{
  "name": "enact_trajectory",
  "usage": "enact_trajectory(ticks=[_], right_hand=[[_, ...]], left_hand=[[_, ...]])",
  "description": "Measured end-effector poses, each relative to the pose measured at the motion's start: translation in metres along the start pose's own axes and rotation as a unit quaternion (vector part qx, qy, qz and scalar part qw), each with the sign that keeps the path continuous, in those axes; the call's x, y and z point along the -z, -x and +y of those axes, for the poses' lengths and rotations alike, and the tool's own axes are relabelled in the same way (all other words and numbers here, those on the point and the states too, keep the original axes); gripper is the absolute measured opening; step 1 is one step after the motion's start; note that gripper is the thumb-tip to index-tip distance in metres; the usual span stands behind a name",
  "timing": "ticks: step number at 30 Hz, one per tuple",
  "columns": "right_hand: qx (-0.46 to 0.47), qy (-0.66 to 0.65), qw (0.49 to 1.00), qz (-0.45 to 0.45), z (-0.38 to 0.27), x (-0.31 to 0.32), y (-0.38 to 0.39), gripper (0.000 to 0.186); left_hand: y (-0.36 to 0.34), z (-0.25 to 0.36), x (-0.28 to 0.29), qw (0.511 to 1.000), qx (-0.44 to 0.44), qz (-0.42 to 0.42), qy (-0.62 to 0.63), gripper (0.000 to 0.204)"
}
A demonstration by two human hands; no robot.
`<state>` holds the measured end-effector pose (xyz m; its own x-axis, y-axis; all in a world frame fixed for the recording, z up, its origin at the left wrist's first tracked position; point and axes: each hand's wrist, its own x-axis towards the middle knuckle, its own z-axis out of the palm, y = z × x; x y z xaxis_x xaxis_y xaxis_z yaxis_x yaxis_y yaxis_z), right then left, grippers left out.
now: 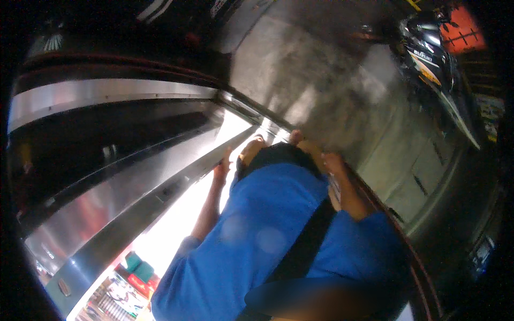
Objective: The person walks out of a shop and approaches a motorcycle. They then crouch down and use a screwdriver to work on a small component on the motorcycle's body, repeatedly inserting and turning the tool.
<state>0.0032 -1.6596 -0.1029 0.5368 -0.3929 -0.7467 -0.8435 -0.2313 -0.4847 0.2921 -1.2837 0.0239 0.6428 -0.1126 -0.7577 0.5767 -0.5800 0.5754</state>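
My left hand is at the edge of a long stainless steel door or panel, its small fingers apparently curled on that edge, with bright light behind my forearm. On the other side of my body, my right hand is closed beside a dark red-brown edge; what it grips is hidden. Between my hands are my blue shirt, a dark strap and my bare lower legs, standing by a metal sill or track.
A black motorcycle with an orange-and-white panel stands at the upper right, near an orange object. Concrete floor lies ahead. Shiny steel panels run along the left. Small colourful items show at the lower left.
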Motion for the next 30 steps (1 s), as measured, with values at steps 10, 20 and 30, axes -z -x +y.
enact_trajectory(ticks=[10,20,30], right_hand=[[-0.059,0.024,0.998,-0.019,-0.043,0.082,-0.054,0.034],[0.072,0.043,0.99,0.113,-0.155,0.162,-0.217,0.038],[0.08,0.006,0.996,0.039,-0.275,0.271,-0.366,0.048]], left_hand=[[-0.026,0.02,-0.088,0.966,-0.131,-0.109,-0.194,0.048],[-0.303,0.041,-0.138,0.938,-0.233,-0.061,-0.251,0.035],[-0.424,0.323,-0.17,0.965,-0.223,0.016,-0.134,0.042]])
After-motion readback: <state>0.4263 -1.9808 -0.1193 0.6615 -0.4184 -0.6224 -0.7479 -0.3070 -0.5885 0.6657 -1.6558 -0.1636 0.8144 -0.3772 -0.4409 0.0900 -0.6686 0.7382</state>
